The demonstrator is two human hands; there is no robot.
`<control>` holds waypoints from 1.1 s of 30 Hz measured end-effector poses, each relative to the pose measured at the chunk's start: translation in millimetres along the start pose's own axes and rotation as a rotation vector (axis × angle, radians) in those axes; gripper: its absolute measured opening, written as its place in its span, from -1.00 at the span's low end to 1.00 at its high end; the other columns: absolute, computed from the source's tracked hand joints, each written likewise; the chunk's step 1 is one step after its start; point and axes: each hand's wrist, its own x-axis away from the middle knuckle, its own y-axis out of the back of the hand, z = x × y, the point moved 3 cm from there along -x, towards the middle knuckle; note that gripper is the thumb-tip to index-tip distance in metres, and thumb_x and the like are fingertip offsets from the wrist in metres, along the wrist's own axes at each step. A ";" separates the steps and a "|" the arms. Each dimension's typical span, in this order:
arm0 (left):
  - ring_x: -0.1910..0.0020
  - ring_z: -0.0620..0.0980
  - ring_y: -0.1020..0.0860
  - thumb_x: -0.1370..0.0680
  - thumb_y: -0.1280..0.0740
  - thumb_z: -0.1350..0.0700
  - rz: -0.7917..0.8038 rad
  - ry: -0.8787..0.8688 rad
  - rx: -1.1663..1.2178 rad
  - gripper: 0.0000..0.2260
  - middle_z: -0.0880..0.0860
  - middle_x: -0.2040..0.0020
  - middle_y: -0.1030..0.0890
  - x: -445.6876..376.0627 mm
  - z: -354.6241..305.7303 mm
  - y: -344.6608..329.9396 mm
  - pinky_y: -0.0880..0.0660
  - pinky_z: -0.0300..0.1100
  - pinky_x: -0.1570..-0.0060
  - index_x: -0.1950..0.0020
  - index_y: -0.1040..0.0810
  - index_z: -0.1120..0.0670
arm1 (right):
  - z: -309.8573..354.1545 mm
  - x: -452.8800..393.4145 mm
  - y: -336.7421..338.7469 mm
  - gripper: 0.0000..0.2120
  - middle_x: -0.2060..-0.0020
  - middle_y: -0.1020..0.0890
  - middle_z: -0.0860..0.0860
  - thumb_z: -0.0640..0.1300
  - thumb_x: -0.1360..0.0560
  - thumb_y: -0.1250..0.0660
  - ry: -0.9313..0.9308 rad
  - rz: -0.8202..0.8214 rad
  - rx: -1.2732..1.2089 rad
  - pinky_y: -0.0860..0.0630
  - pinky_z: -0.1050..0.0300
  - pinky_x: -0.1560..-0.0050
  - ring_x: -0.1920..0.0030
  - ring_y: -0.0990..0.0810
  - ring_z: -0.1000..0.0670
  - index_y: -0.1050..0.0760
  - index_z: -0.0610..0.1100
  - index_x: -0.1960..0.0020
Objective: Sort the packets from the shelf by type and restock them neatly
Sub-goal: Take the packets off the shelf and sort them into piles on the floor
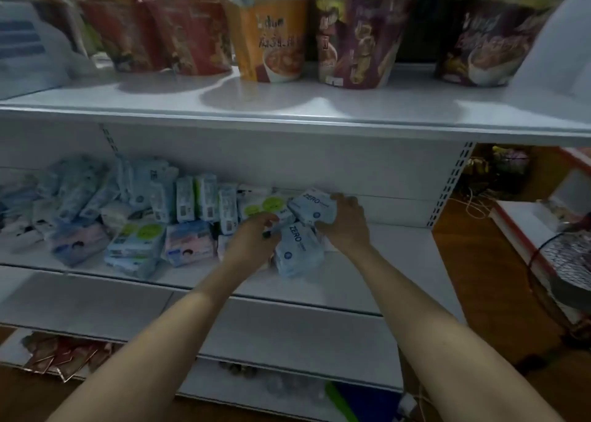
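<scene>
Head view: both hands work at the right end of the middle shelf (367, 281), where the packets lie in a loose jumble. The right hand (347, 218) grips a pale blue packet (311, 209) printed "ZERO", fingers curled over its top edge. The left hand (256, 234) is curled on a second "ZERO" packet (297, 250) lying just below the first — whether it pinches a corner or only steadies it I cannot tell for sure, though it looks like a hold. To do this step well, I would square the two matching packets face to face, labels the same way up, and stand them beside the upright row (198, 202) rather than drop them flat. Packets with green circles (140, 233) and pink ones (190, 244) belong in separate groups. On the upper shelf (287, 114) stand noodle cups (278, 37); their writing is too blurred to read.
</scene>
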 end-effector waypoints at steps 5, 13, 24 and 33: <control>-0.17 0.05 -0.52 -0.60 -0.29 0.08 0.092 0.032 -0.017 -0.69 0.04 -0.26 -0.52 -19.0 6.3 -12.2 -0.49 -0.14 -0.05 -0.34 -0.47 0.04 | -3.0 -34.1 -28.2 -0.18 -0.52 -0.06 -0.11 0.20 -0.40 -0.43 0.039 0.216 0.316 -0.26 -0.23 -0.40 -0.50 -0.06 -0.25 -0.12 0.10 -0.54; -0.17 0.06 -0.53 -0.59 -0.31 0.13 0.053 0.005 -0.002 -0.72 0.07 -0.23 -0.55 -39.4 19.9 -13.8 -0.48 -0.13 -0.09 -0.30 -0.51 0.08 | -11.3 -42.6 -1.2 -0.55 0.00 -0.65 -0.02 0.11 -0.38 -0.24 0.000 -0.091 -0.050 -0.41 0.02 -0.08 -0.04 -0.57 -0.11 -0.50 -0.03 -0.21; -0.06 -0.05 -0.62 -0.52 -0.44 0.06 0.180 0.089 0.711 -0.68 -0.03 -0.17 -0.57 -42.0 -7.5 -3.8 -0.61 -0.04 -0.03 -0.23 -0.45 -0.10 | 14.8 5.3 17.5 -0.77 0.23 -0.60 -0.06 0.03 -0.55 -0.23 -0.503 0.489 -1.241 -0.51 0.21 0.34 0.30 -0.54 0.01 -0.55 -0.10 0.09; 0.06 0.01 -0.68 -0.52 -0.42 0.19 0.219 0.221 0.792 -0.78 0.07 -0.06 -0.68 -20.9 32.8 28.4 -0.63 -0.13 0.19 -0.15 -0.54 0.09 | 36.5 11.0 -13.1 -0.33 0.26 -0.61 -0.17 0.42 -0.52 -0.07 -0.381 0.688 -0.648 -0.53 0.15 0.34 0.30 -0.59 -0.09 -0.58 -0.17 0.05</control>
